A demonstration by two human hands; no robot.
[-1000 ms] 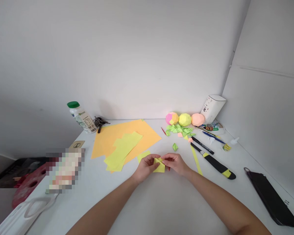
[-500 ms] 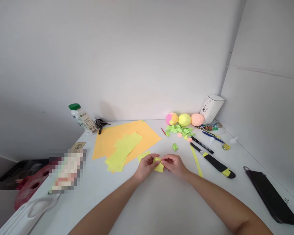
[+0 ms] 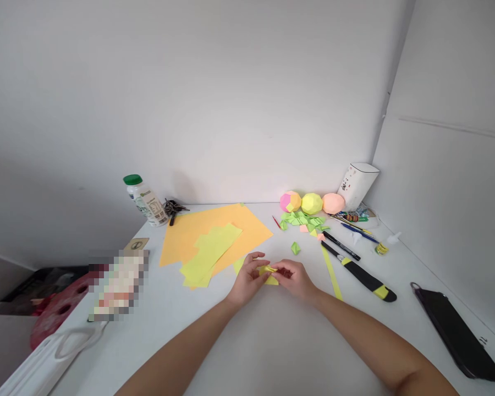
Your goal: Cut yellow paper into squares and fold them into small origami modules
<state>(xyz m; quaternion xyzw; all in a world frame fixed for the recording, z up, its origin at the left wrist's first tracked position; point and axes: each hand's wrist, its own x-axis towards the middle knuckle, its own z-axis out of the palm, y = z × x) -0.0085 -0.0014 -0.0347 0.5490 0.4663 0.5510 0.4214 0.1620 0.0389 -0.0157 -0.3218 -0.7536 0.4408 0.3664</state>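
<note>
Between my two hands is a small piece of yellow paper (image 3: 271,280), its upper part folded over. My left hand (image 3: 249,280) pinches its left side with thumb and fingers. On the other side, my right hand (image 3: 292,278) closes thumb and fingertips on the fold. Fingers hide part of the paper. Just behind my left hand, a corner of another yellow sheet (image 3: 238,267) shows on the table. A small folded green paper piece (image 3: 296,248) lies beyond my right hand.
Yellow sheets (image 3: 212,256) lie on orange paper (image 3: 177,231) to the left. Right of my hands are a yellow strip (image 3: 332,273), a utility knife (image 3: 365,276) and a black marker (image 3: 341,245). Paper balls (image 3: 312,203) and green folded pieces (image 3: 301,219) sit by the wall. A bottle (image 3: 146,203) stands back left.
The yellow paper's upper part has been folded down, so less of it shows. My left fingers have lifted and spread slightly. The view has shifted a little.
</note>
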